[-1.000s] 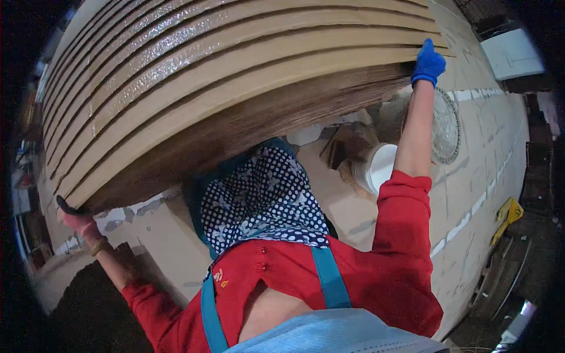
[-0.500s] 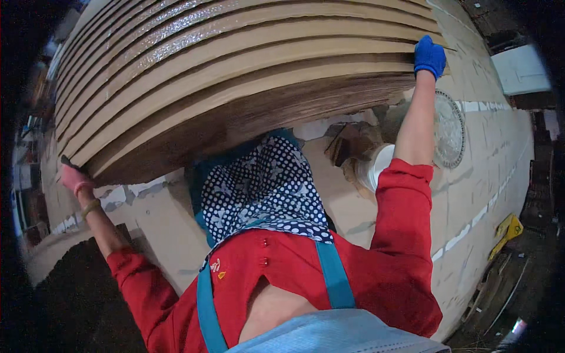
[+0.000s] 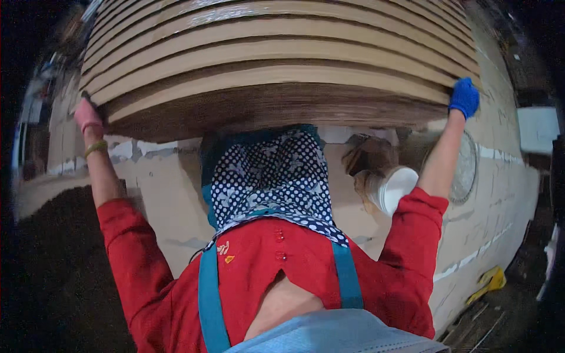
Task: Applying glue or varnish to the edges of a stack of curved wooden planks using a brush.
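A wide stack of brown cardboard sheets (image 3: 276, 75) stretches across the far part of the view, its near edges fanned out in steps. At the stack's left end, my left hand (image 3: 88, 115), in a pink glove with a dark fingertip, is closed on the sheet edges. My right hand (image 3: 465, 97), in a blue knitted glove, is closed on the edges at the right end. Both arms reach out wide. The fingers curl under or behind the sheets and are partly hidden. Shiny clear film or tape lies over part of the stack's top.
A white bucket (image 3: 398, 191) stands beside my right forearm, with torn brown cardboard next to it. Beyond that arm is a round, rimmed, see-through disc (image 3: 465, 167). A yellow tool (image 3: 487, 285) lies at the lower right. A pale box (image 3: 538, 129) is at far right.
The stack's near edge has gone from slanting to nearly level in view. My left hand appears farther away and my right hand nearer and more to the right; both keep their hold.
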Demonstrator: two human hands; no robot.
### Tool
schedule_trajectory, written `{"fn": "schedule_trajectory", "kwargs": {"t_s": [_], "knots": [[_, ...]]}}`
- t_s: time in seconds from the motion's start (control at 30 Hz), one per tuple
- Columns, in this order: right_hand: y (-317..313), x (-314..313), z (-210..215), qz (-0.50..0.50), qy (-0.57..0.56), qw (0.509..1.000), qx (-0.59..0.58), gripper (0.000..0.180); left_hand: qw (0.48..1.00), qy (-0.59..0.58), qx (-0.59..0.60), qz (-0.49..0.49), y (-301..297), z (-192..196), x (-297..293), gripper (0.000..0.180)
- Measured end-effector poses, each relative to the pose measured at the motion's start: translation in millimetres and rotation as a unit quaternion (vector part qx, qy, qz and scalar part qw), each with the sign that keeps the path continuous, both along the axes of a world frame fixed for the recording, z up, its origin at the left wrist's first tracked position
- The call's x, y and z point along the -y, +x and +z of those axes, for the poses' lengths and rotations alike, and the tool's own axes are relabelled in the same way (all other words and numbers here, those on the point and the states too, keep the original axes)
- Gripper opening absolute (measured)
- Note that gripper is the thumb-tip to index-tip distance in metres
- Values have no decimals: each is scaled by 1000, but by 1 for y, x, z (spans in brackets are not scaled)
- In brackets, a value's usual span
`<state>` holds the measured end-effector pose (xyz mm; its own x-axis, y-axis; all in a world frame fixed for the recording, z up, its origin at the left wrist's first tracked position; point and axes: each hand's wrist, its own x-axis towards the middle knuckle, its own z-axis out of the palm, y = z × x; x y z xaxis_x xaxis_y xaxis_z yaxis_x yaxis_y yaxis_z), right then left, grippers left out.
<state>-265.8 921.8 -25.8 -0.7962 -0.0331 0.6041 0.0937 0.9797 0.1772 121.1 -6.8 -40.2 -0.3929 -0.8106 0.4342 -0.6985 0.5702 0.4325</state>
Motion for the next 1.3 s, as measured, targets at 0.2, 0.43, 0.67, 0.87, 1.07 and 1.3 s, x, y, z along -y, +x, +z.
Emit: {"fn": "schedule_trajectory", "kwargs": {"t_s": [0.2, 0.43, 0.67, 0.87, 1.07, 1.3], "knots": [[2, 2, -4, -14, -58, 997, -50, 28, 977, 165, -122, 51, -4, 11, -23, 51], [4, -62, 9, 296, -33, 955, -4, 27, 986, 152, 50, 51, 82, 76, -31, 43], [39, -75, 16, 242, -705, 646, 163, 25, 879, 446, -133, -100, 93, 49, -25, 58], [66, -20, -2, 152, -641, 739, 145, 27, 960, 35, 270, -70, 53, 78, -61, 58], [71, -26, -14, 211, -698, 676, 108, 18, 943, 21, 331, -38, 39, 97, -94, 56], [55, -53, -28, 365, 40, 927, -81, 23, 944, 18, 329, 6, 40, 101, -100, 54]]}}
